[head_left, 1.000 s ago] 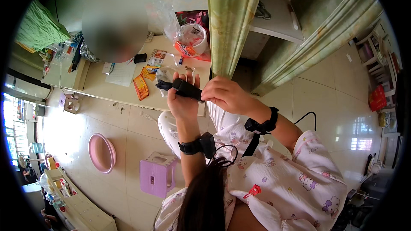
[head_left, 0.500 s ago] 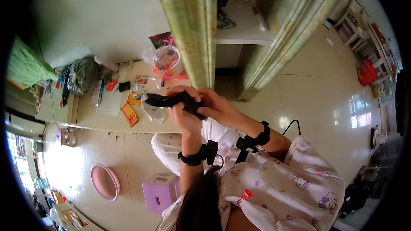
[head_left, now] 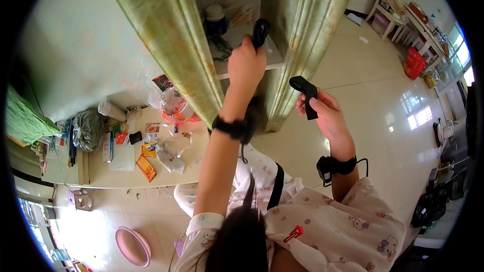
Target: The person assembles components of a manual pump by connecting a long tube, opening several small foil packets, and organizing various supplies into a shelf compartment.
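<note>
Two hands apart, each gripping a black thing, between a worktop and a bright tiled floor.
The left hand is closed around a black coil, in front of a white shelf; whether the coil touches it, I cannot tell. The right hand pinches a looped black strap between thumb and fingers, above the floor. Green marbled posts stand at both sides of the shelf. On the cream worktop, at the left, lie orange packets, a paper sheet and a white bag. A pink basin is on the floor below; a red bag stands far to the right.
</note>
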{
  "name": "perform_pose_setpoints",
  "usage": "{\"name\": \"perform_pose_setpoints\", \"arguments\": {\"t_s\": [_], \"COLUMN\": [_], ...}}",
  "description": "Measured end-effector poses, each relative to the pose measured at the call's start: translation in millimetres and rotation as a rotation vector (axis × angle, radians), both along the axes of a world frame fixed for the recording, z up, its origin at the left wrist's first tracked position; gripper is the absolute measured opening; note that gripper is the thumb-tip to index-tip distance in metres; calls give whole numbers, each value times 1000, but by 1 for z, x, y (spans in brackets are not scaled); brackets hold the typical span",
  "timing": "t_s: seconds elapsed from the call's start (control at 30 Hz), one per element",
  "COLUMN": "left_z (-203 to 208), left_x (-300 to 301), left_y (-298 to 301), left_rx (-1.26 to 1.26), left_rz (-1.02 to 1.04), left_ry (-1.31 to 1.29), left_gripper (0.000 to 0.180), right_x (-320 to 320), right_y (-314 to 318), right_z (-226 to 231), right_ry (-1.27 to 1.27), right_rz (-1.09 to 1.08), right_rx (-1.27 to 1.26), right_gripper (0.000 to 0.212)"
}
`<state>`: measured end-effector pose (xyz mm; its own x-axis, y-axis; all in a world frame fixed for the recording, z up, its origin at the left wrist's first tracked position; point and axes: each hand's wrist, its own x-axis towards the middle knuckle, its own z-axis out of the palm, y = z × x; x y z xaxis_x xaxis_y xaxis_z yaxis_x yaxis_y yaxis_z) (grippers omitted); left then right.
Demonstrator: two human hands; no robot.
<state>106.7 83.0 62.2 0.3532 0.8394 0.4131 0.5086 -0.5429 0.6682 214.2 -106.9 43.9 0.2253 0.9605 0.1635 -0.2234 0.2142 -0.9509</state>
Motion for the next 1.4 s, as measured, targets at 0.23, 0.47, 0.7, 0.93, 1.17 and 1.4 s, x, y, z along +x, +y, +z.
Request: {"name": "perform_pose_setpoints", "arguments": {"t_s": [0.23,0.47,0.7,0.93,1.17,1.4], "left_z": [-2,-7,3,20,1,48], "left_x": [52,27,-2,25,44,12], "left_y": [45,22,12,41,72,46], "left_rx": [47,11,8,110,37,222], "left_rz": [-3,57,130,99,3,92], "left_ry": [352,286,270,385,546,-78], "left_gripper": [40,43,25,25,28,33], "right_x": [14,0,-15,-8,5,-3], "right_y": [-3,83,122,84,60,94], "right_z": [24,89,119,125,112,103], "right_ry": [-259,-811,-1419,-1046,-1042,-1484], "right_rz": [-78,-388,-629,-360,-343,-456], "right_rx": [34,302,485,287,210,276], "right_gripper": [29,43,38,41,41,31]}}
